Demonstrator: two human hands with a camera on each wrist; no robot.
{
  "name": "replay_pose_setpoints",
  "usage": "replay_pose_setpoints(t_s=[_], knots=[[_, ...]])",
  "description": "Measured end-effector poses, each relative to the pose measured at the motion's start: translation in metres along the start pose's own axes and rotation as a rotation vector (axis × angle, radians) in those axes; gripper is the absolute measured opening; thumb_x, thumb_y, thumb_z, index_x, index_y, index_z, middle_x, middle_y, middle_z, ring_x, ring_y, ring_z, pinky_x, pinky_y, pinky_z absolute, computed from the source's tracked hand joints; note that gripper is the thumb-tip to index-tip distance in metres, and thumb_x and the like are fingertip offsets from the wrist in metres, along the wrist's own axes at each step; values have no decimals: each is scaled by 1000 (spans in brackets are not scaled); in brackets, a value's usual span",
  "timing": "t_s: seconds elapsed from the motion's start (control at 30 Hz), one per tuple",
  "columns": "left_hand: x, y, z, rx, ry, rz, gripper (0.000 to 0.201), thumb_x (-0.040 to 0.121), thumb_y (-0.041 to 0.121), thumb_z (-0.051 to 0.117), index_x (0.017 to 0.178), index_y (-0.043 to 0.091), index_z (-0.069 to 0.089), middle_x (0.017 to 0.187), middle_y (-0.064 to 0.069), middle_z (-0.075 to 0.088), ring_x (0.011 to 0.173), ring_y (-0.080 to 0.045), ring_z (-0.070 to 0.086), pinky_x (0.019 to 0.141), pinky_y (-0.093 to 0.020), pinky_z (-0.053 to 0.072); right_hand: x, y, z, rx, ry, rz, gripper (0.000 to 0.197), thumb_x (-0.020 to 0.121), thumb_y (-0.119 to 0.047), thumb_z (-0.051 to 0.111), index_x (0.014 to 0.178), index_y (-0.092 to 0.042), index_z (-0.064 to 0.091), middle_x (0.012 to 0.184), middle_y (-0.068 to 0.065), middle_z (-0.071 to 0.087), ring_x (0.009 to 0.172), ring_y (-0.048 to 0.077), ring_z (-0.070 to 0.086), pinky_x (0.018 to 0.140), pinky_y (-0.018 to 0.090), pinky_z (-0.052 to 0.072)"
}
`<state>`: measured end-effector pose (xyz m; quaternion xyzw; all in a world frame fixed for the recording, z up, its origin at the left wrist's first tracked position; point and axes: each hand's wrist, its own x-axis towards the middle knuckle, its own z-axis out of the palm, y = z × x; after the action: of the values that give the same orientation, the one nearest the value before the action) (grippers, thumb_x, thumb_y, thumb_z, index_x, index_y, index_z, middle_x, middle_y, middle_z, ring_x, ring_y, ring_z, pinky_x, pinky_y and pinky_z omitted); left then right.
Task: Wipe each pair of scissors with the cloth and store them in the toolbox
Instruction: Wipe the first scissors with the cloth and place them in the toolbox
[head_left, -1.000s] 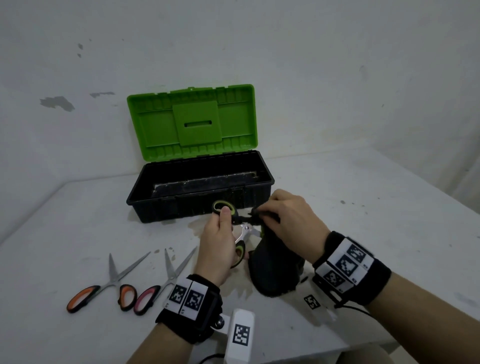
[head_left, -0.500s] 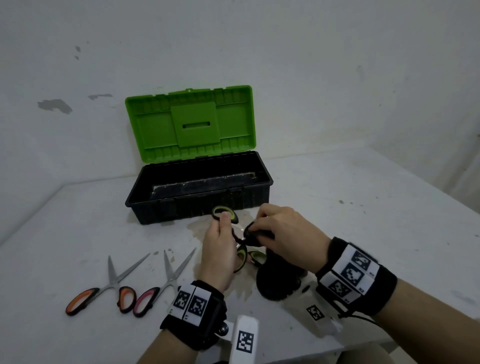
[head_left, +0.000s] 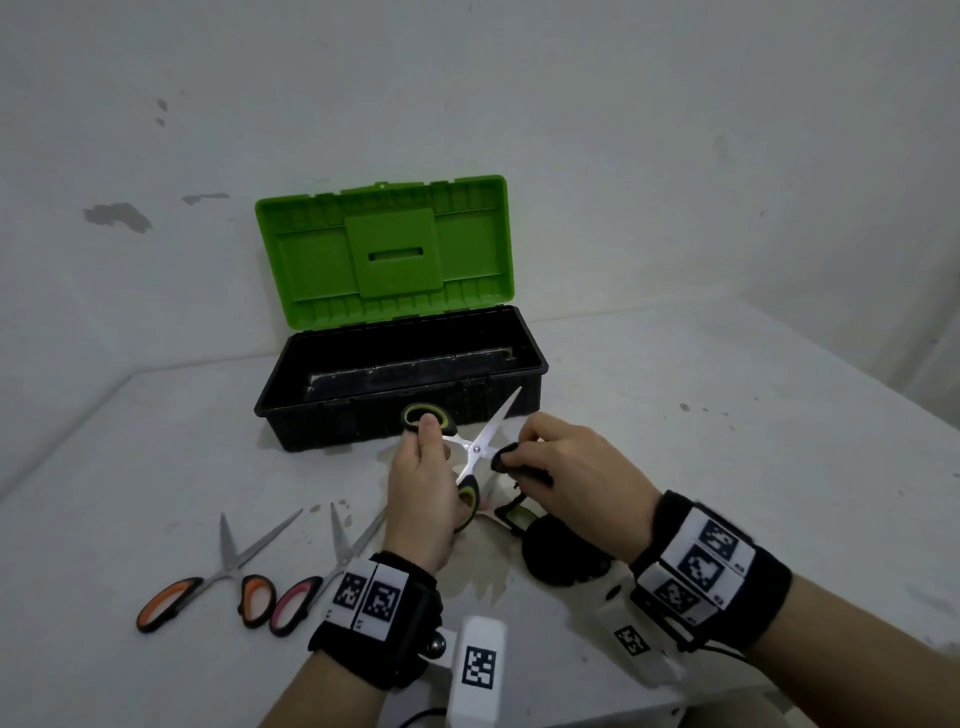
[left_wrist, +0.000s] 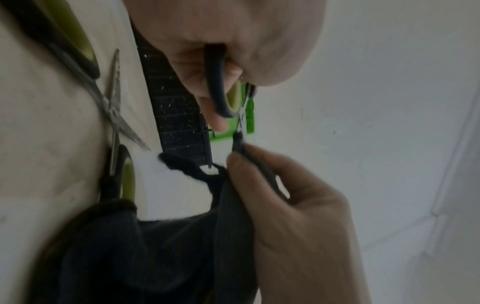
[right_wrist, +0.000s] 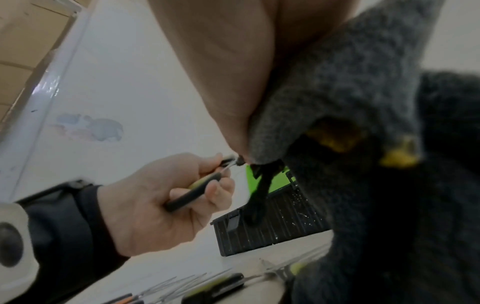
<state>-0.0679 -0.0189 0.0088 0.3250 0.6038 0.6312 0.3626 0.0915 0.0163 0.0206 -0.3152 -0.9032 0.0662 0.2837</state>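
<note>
Left hand (head_left: 423, 491) gripping green-handled scissors (head_left: 470, 451) by the handles, blades spread; right hand (head_left: 569, 470) pinching dark cloth (head_left: 522, 465), seemingly around one blade, before the open toolbox (head_left: 530, 358)

Dim, flat indoor light
Shadows were soft; the wrist views were smeared with blur, and the head view bowed at its edges.

both forearms are bare; each wrist wears a wide black fabric wristband (head_left: 382, 618) carrying white tags printed with black square codes, 2 on the left, 3 on the right wristband (head_left: 711, 571), and a white plastic camera housing (head_left: 475, 670) bearing 1 more code
</note>
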Motion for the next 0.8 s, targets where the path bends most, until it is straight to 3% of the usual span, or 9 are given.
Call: replay_pose_setpoints(t_s=[0.1,0.27,0.33,0.43,0.53,0.57,0.63,0.7,0.8], knots=[[5,4,-8,-28,10,2,40,106,44,34,93,11,52,68,-1,45,35,-5,41,34,-18,33,-3,8,-9,23,-16,44,16,90,-21,67,102,-20,77,90,-4,59,70,17,61,62,32,52],[8,8,-13,-54,55,-35,36,106,46,32,89,21,53,76,2,53,41,-7,57,43,-25,45,3,20,-42,39,105,168,13,84,-19,72,96,-21,77,90,-3,66,81,13,62,76,24,46],[8,9,-12,-56,64,-37,36,106,47,32,88,23,53,79,3,53,42,-6,59,47,-26,46,5,35,-55,-6,135,272,12,84,-23,72,95,-22,76,88,-3,67,79,13,59,73,23,41],[6,11,-10,-91,60,-41,35,106,46,32,89,24,54,80,3,54,40,-6,60,54,-28,45,3,62,-65,-37,138,437,10,83,-24,72,91,-21,77,84,-5,69,75,10,54,63,11,33],[6,11,-7,-98,64,-33,36,107,44,32,93,18,54,86,-2,55,32,-3,53,36,-18,38,2,84,-62,6,119,562,8,82,-20,72,88,-18,77,83,-2,72,76,13,56,61,16,31],[7,10,-5,-110,57,-34,36,107,44,32,94,18,53,89,-3,55,33,-5,53,37,-19,37,2,90,-58,20,98,586,8,82,-19,72,87,-18,77,83,-1,71,78,14,57,63,17,31],[6,10,-1,-143,39,-44,35,106,45,33,94,18,54,93,-4,54,35,-8,57,55,-32,45,5,99,-50,47,45,620,8,83,-20,72,89,-19,77,84,-1,70,82,14,57,67,18,34],[5,10,4,-162,26,-64,34,106,45,35,94,20,55,96,-5,53,37,-9,59,70,-43,44,9,105,-39,57,-25,614,10,85,-22,72,93,-20,76,91,0,71,86,15,59,72,21,37],[8,6,10,-146,44,-79,28,104,46,38,97,24,55,98,-5,54,58,-19,62,68,-42,48,14,108,-22,63,-108,580,15,87,-26,70,101,-22,74,103,-1,72,89,13,60,78,22,42]])
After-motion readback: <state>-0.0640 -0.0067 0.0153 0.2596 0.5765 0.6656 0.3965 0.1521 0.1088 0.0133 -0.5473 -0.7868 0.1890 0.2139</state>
